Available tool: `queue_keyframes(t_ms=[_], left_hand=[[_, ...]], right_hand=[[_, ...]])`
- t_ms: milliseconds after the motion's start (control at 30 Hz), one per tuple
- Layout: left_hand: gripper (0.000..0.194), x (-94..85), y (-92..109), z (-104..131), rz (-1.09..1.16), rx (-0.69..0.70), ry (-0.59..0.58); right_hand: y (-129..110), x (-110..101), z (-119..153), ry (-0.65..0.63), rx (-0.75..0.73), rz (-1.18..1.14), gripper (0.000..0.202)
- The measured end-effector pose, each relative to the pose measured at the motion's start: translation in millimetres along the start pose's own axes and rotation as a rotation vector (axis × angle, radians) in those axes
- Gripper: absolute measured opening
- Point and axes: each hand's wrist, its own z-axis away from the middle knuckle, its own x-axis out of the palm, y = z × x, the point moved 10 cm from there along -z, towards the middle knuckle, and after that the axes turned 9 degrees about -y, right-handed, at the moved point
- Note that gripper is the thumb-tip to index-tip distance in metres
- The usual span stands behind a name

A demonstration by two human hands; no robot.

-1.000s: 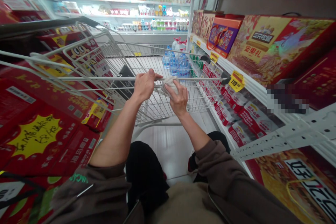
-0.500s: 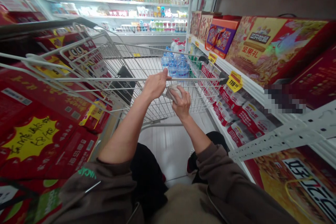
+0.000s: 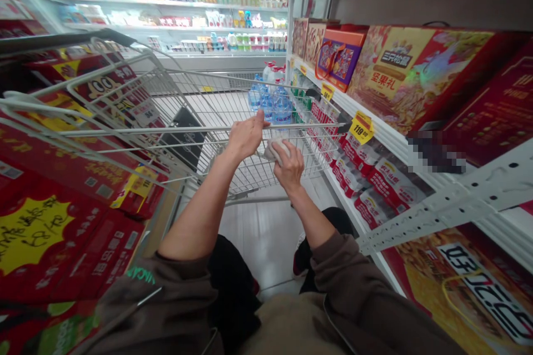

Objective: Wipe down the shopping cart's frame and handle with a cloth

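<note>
A wire shopping cart [image 3: 200, 132] stands sideways in front of my knees, its handle at the left. My left hand [image 3: 246, 137] is closed around the cart's top side rail, thumb pointing up. Just right of it and a little lower, my right hand [image 3: 288, 163] grips a crumpled light grey cloth [image 3: 272, 148] against the wire side. Its fingers are bent over the cloth, which partly hides the wires behind. A black panel [image 3: 183, 137] with pale lettering shows through the wires, left of my hands.
Red cartons [image 3: 95, 244] are stacked at the left. A white shelf [image 3: 389, 147] with gift boxes [image 3: 410, 75] runs along the right, above wrapped bottle packs [image 3: 391, 180]. Large blue water bottles [image 3: 281, 104] stand beyond the cart, before a lit refrigerated display [image 3: 179, 33].
The surroundings, cart included, have slid somewhat left in view. My left hand keeps its hold on the rail. My right hand, still holding the cloth, sits slightly lower on the wire side.
</note>
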Motion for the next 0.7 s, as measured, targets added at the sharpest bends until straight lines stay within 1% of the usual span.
queue_keyframes(t_ms=[100, 167, 267, 367, 467, 567, 633, 700], left_hand=[[0.104, 0.7, -1, -6, 0.024, -0.043, 0.004], [0.102, 4.4, 4, -10, 0.038, -0.027, 0.004], [0.100, 15.6, 13, -14, -0.015, 0.018, -0.023], [0.104, 20.6, 14, -16, -0.041, 0.019, -0.028], [0.106, 21.3, 12, -21, -0.007, -0.011, -0.045], [0.102, 24.3, 19, -29, -0.028, 0.000, -0.061], [0.098, 30.5, 25, -35, -0.069, 0.017, -0.089], [0.097, 35.6, 25, -39, -0.095, 0.000, -0.110]], right_hand=[[6, -13, -3, 0.038, 0.023, -0.017, 0.055], [8, -18, -8, 0.072, 0.019, -0.003, 0.058], [16, -11, -8, 0.048, 0.005, 0.037, 0.060], [26, -7, 1, 0.011, 0.004, 0.059, 0.060], [34, -19, 3, 0.056, 0.021, 0.056, 0.061], [41, -28, -4, 0.108, 0.047, 0.050, 0.062], [47, -24, -7, 0.089, 0.059, 0.051, 0.061], [54, -17, -4, 0.044, 0.067, 0.063, 0.059]])
